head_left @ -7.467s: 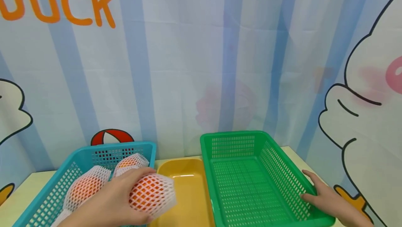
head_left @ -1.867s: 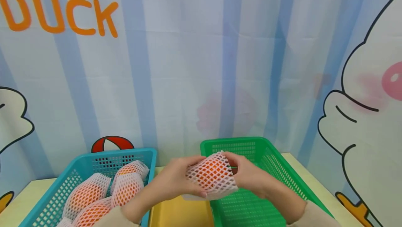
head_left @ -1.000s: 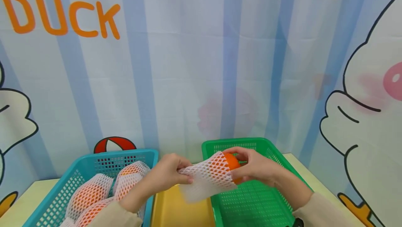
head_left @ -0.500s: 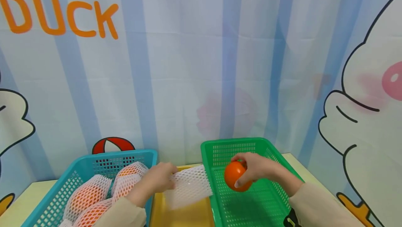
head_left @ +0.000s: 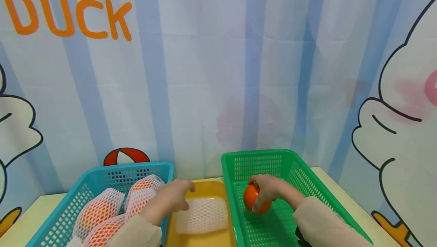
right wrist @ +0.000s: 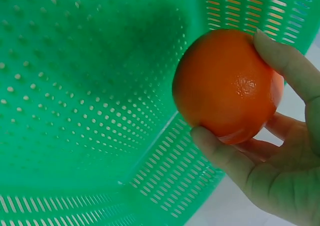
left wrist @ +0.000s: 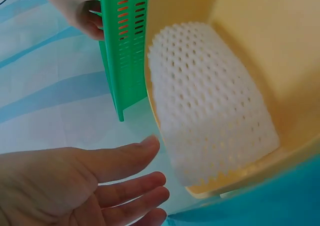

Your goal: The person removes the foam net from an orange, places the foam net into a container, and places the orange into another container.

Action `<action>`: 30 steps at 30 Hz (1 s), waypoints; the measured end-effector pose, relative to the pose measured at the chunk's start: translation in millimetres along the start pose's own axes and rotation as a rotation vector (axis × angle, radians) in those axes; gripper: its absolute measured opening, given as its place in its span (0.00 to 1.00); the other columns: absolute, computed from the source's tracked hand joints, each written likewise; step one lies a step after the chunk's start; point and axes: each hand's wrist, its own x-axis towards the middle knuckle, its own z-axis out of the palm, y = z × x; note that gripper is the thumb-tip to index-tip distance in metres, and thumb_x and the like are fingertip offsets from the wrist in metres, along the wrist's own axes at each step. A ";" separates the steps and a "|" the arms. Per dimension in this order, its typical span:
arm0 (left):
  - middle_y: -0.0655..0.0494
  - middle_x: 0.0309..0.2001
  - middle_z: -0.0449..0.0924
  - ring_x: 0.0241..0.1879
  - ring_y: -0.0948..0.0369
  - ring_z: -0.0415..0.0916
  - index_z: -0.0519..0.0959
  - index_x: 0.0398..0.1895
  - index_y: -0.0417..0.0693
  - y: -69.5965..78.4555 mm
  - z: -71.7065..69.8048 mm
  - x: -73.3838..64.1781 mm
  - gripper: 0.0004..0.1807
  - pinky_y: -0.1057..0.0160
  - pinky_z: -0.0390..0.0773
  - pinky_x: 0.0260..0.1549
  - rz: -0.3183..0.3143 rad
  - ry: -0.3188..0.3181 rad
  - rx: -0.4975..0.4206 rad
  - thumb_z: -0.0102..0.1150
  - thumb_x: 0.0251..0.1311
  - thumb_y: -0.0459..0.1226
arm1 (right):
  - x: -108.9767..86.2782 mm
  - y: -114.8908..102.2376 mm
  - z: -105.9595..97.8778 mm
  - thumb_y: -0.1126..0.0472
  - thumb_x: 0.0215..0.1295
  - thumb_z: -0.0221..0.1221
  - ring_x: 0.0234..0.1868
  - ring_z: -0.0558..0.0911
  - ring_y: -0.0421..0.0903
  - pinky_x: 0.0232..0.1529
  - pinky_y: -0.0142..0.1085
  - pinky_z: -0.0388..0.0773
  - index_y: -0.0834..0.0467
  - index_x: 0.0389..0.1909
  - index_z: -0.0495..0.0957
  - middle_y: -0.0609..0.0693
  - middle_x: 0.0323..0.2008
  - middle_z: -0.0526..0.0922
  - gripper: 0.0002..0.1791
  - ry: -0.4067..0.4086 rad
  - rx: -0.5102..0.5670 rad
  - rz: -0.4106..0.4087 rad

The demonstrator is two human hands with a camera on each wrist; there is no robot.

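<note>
My right hand (head_left: 269, 189) grips a bare orange (head_left: 250, 197) inside the green basket (head_left: 327, 195). In the right wrist view, thumb and fingers curl round the orange (right wrist: 225, 86), which looks held above the basket floor. A white foam net sleeve (head_left: 202, 216) lies flat in the yellow tray (head_left: 205, 189). Above the tray's left side, my left hand (head_left: 172, 197) has its fingers apart and nothing in it. The left wrist view shows the sleeve (left wrist: 205, 101) separate from the left hand (left wrist: 100, 186).
At left, a blue basket (head_left: 90, 180) holds several net-wrapped oranges (head_left: 99, 211). The yellow tray sits between the two baskets on a pale yellow table (head_left: 47, 205). A striped, duck-printed curtain (head_left: 205, 68) hangs behind.
The left hand took a wrapped orange from the blue basket, and the sleeve was pulled off it. The sleeve has dropped into the tray; the right hand has lowered the orange into the green basket.
</note>
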 end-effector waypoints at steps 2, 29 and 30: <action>0.46 0.42 0.79 0.43 0.48 0.74 0.79 0.41 0.41 0.5 -1.1 -0.2 0.18 0.47 0.73 0.44 0.008 -0.002 -0.024 0.70 0.43 0.27 | 2.6 2.1 2.9 0.63 0.40 0.74 0.37 0.76 0.51 0.29 0.46 0.77 0.59 0.54 0.71 0.54 0.42 0.75 0.35 0.019 -0.005 0.005; 0.52 0.38 0.79 0.37 0.55 0.76 0.78 0.43 0.48 -8.0 -27.1 -20.3 0.17 0.53 0.75 0.32 0.003 0.030 -0.001 0.69 0.48 0.37 | -2.7 13.7 -13.1 0.58 0.47 0.71 0.55 0.71 0.60 0.46 0.52 0.72 0.58 0.56 0.71 0.60 0.54 0.73 0.33 0.112 -0.037 -0.098; 0.53 0.38 0.79 0.37 0.55 0.76 0.78 0.44 0.49 -9.4 -29.3 -22.9 0.17 0.54 0.75 0.31 0.003 0.032 0.006 0.69 0.48 0.38 | -3.5 13.7 -16.5 0.58 0.47 0.71 0.54 0.72 0.59 0.45 0.51 0.73 0.58 0.56 0.71 0.60 0.53 0.73 0.33 0.115 -0.035 -0.105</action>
